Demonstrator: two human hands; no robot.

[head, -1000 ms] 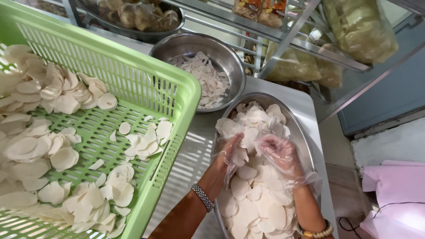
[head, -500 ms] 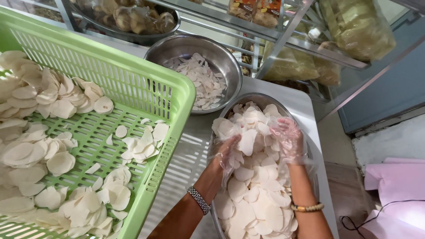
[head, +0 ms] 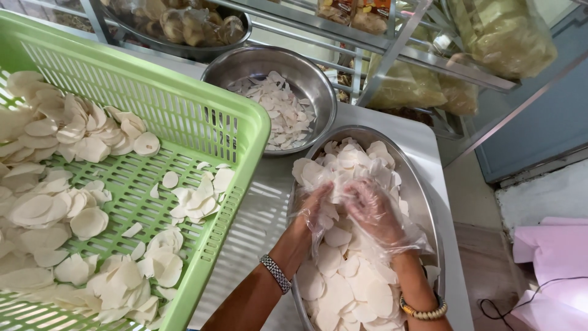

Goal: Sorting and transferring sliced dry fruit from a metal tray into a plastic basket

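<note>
My hands are down in the pale round slices (head: pixel 343 288) that fill the oval metal tray (head: pixel 416 190) at the near right edge of the surface (head: pixel 257 214). Both wear loose clear plastic gloves. My left hand (head: pixel 315 211) curls its fingers around a small clump of slices, and my right hand (head: pixel 376 214), just beside it and touching it, closes loosely over the same clump, fingers bent rather than spread. A metal watch band (head: pixel 275 273) sits on my left wrist and a beaded bracelet (head: pixel 422 309) on my right. Behind the tray, toward the far edge, a round metal bowl (head: pixel 245 64) holds thinner white slices. A green plastic basket (head: pixel 184 116) takes up the left side, with more slices scattered over its slatted floor. Beyond the surface, a metal rack (head: pixel 392 49) carries bagged food.
</note>
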